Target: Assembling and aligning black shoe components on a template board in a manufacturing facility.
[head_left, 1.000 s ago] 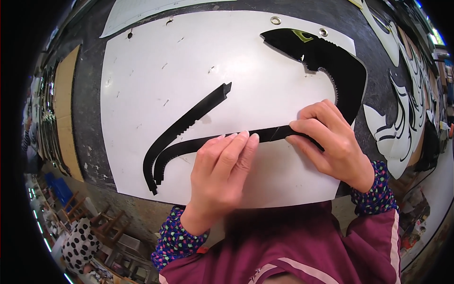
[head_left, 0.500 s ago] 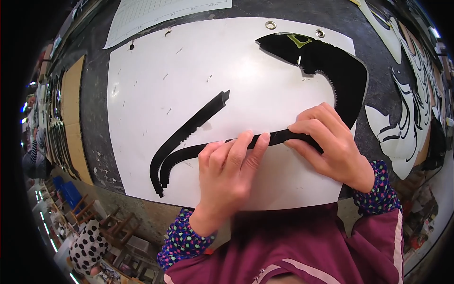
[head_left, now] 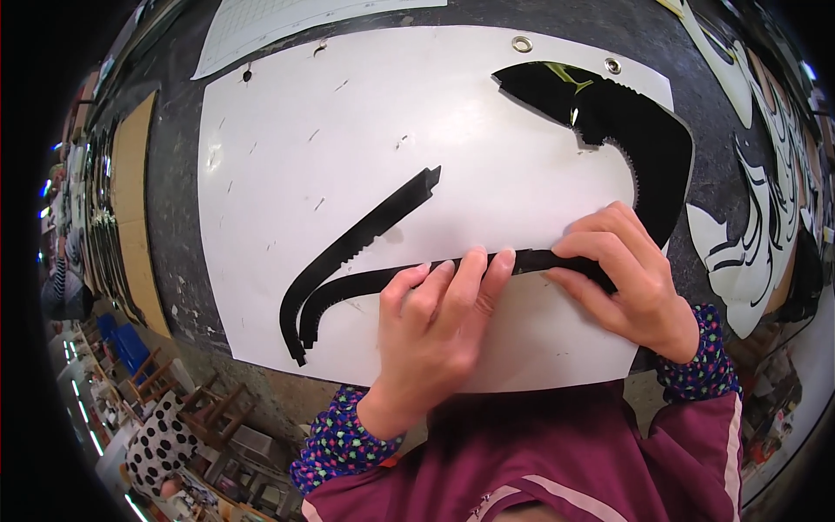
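Note:
A glossy black sheet piece (head_left: pixel 665 157), with a broad upper part and serrated edges, curves down the right of a white board (head_left: pixel 487 157) and joins a narrow black band along the front. My right hand (head_left: pixel 622 278) pinches that band between thumb and fingers near the right bend. Just to its left, the fingertips of my left hand (head_left: pixel 430 331) press closely together on the same band. Parts of the band are hidden beneath both hands. A second black strip (head_left: pixel 357 239), toothed on one edge, slants across the board's left half, untouched; its lower end is beside the band's end.
The dark worktop (head_left: pixel 178 209) bears a printed paper sheet (head_left: pixel 313 17) at the back. Cut white pieces (head_left: pixel 744 252) with black edges lie at right. On the left are a brown cardboard panel (head_left: pixel 135 209) and dark strips. Metal eyelets (head_left: pixel 522 43) sit in the board's far edge.
The board and the pieces on it appear shifted slightly right in view. Both hands keep their hold on the band, the left fingertips now closer to the right hand's thumb.

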A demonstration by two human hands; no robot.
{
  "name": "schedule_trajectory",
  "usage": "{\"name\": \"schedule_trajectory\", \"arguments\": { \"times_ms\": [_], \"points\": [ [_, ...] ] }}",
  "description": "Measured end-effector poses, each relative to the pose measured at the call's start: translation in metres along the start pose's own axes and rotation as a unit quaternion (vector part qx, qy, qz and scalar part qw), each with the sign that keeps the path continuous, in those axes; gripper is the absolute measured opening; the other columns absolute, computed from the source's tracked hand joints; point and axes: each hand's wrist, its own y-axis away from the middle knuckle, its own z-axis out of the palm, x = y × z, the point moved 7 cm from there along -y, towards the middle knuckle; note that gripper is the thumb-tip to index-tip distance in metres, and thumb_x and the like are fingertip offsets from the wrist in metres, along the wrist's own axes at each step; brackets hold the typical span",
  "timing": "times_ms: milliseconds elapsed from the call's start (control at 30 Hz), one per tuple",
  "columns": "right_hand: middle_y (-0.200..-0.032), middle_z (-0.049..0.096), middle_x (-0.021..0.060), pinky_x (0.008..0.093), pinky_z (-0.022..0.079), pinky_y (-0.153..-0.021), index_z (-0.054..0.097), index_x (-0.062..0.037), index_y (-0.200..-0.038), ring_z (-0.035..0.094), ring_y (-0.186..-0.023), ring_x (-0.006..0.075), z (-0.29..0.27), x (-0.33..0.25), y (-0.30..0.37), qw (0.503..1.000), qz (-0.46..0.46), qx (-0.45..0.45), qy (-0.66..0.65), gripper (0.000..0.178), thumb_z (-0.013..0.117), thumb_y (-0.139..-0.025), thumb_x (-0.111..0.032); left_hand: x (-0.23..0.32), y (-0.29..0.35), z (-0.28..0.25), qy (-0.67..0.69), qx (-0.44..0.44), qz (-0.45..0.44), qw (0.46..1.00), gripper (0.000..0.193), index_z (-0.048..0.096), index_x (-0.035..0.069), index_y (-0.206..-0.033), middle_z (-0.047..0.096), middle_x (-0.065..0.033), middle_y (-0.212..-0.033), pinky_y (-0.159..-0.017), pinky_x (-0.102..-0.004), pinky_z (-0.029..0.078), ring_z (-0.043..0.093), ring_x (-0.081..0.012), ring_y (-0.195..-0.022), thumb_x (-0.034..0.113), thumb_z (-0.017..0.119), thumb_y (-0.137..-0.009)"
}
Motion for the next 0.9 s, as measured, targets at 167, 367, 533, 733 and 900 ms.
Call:
{"name": "schedule_trajectory", "arguments": {
  "times_ms": [167,367,533,733,900],
  "points": [
    [-0.085,0.061,0.0078,0.0363,0.044,-0.067,0.062,-0.0022,-0.091,0.057,-0.075,0.0253,-0.003,-0.002,0.009,0.999,-0.024,-0.02,-0.015,0.027,0.079,-0.07,0.002,0.0,0.003,0.004,-0.016,0.005,-0.001,1.0,0.041,0.072,0.013,-0.123,0.058,-0.0012,-0.126,-0.092,-0.0342,0.043,0.049,-0.0157,-0.105,0.006,0.062,-0.083],
    [-0.091,0.064,0.0094,0.0349,0.046,-0.069,0.064,-0.0018,-0.093,0.059,-0.077,0.0251,-0.003,0.001,0.009,0.997,0.013,-0.018,-0.071,0.03,0.08,-0.068,0.004,0.0,0.002,0.003,-0.002,0.0,-0.011,1.0,0.041,0.072,0.013,-0.123,0.059,-0.0008,-0.125,-0.092,-0.0337,0.043,0.05,-0.0149,-0.104,0.006,0.062,-0.084],
    [-0.092,0.064,0.012,0.0354,0.047,-0.068,0.067,-0.0002,-0.099,0.059,-0.078,0.0268,0.002,-0.007,-0.001,1.0,0.0,-0.007,-0.023,0.033,0.083,-0.07,-0.002,-0.003,0.004,0.001,0.024,0.019,-0.014,0.999,0.037,0.072,0.011,-0.121,0.062,-0.0008,-0.12,-0.092,-0.0332,0.043,0.052,-0.0159,-0.1,0.01,0.064,-0.085],
    [-0.093,0.063,0.0126,0.0348,0.048,-0.065,0.068,0.0011,-0.104,0.059,-0.078,0.0263,-0.004,-0.004,0.007,0.999,-0.032,0.006,0.023,0.038,0.084,-0.069,-0.003,-0.001,0.003,0.002,0.003,0.002,-0.002,1.0,0.038,0.073,0.012,-0.121,0.063,-0.001,-0.123,-0.092,-0.0336,0.045,0.05,-0.0163,-0.102,0.009,0.062,-0.085],
    [-0.092,0.063,0.0125,0.0344,0.048,-0.065,0.068,0.001,-0.103,0.059,-0.078,0.026,-0.001,-0.004,0.008,0.999,-0.03,0.024,0.03,0.037,0.084,-0.069,-0.002,0.001,0.003,0.003,-0.021,0.003,0.008,1.0,0.037,0.073,0.012,-0.12,0.064,-0.0015,-0.122,-0.093,-0.0341,0.045,0.05,-0.0168,-0.104,0.01,0.062,-0.085]
  ]
}}
